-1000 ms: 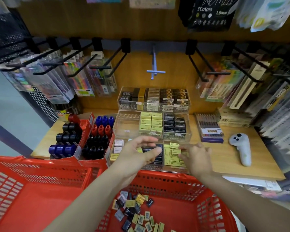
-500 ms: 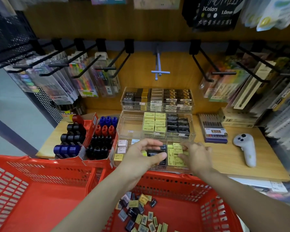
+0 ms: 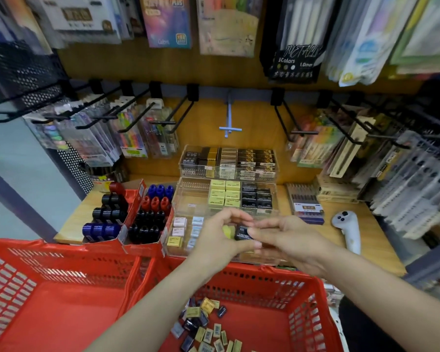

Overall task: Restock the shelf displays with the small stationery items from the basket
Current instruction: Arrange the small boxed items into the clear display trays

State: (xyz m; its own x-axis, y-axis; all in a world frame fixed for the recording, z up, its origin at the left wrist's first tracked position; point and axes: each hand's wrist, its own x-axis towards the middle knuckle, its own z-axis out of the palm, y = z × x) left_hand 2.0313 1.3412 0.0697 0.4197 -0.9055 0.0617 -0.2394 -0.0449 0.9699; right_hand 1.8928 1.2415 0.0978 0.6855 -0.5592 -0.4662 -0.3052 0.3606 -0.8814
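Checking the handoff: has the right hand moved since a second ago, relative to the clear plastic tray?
Yes. The right hand has shifted left across the front clear plastic tray and now meets the left hand at a small black eraser box.

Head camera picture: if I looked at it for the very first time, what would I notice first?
Probably the two big red baskets along the bottom, the right one with a pile of little yellow and black erasers inside. Just above it, the left hand and right hand meet over the clear display tray, holding a small black eraser between them. To the left stand red boxes of dark, blue and red round caps.
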